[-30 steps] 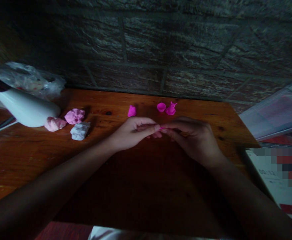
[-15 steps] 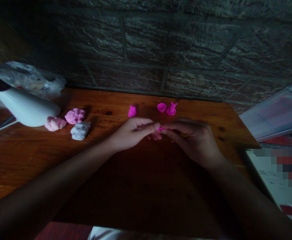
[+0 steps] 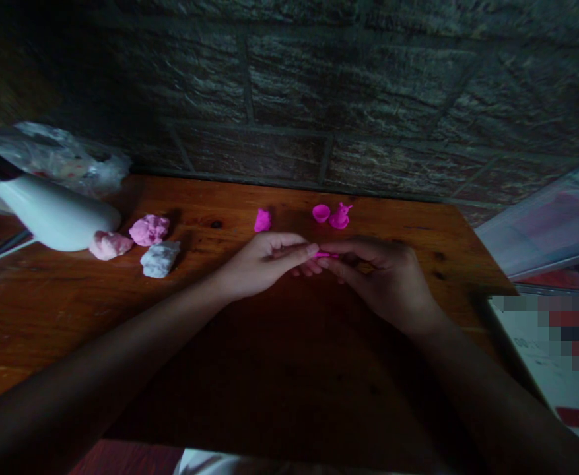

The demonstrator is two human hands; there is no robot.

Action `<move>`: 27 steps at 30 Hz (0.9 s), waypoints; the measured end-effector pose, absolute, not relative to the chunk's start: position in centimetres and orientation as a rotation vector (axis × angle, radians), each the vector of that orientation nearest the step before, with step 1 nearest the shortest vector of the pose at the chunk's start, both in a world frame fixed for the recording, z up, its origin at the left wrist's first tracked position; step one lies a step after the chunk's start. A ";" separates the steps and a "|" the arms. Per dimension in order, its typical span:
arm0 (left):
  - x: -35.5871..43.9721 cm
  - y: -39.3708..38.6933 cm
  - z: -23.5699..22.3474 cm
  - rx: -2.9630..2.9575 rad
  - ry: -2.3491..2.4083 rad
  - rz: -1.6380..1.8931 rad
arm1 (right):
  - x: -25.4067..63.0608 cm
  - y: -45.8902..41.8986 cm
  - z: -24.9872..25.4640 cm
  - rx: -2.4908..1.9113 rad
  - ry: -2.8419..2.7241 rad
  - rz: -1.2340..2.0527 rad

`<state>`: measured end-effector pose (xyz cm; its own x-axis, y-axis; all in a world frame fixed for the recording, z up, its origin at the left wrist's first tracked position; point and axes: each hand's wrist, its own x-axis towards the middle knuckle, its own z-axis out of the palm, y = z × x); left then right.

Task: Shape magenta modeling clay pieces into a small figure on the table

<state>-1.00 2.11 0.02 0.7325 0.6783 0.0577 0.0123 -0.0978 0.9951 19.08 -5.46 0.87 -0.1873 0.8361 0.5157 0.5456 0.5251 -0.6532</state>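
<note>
Between my two hands, above the middle of the wooden table, is a thin strip of bright pink modelling clay (image 3: pixel 325 254). My left hand (image 3: pixel 269 264) pinches its left end between thumb and fingers. From the other side, the thumb and forefinger of my right hand (image 3: pixel 388 274) close on the right part. Just beyond my left hand lies a small pink clay lump (image 3: pixel 263 220). Farther back, past my right hand, stand a small pink clay bowl (image 3: pixel 321 213) and a pink clay figure (image 3: pixel 340 216) with little projections on top, side by side.
To the left lie a pink clay lump (image 3: pixel 149 229), a paler pink lump (image 3: pixel 110 245) and a white lump (image 3: pixel 160 259), beside a white rounded object (image 3: pixel 59 211). Behind it is a clear plastic bag (image 3: pixel 86 165). A brick wall (image 3: pixel 289 99) borders the table (image 3: pixel 195 198).
My right fingers have shifted slightly along the clay strip, and more of it shows between them. My left hand stays nearly still.
</note>
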 end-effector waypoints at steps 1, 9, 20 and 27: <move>-1.0 2.1 0.0 1.582 0.569 0.618 | 19.1 -5.5 0.8 -1.149 -1.844 0.438; -0.8 1.8 0.0 1.499 0.506 0.741 | 18.3 -5.3 0.5 -1.200 -1.441 0.843; -0.7 1.7 -0.3 1.446 0.452 0.887 | 17.2 -5.0 0.5 -0.988 -0.990 1.520; -0.6 1.5 -0.2 1.487 0.453 0.944 | 17.7 -5.2 0.7 -1.017 -0.942 1.557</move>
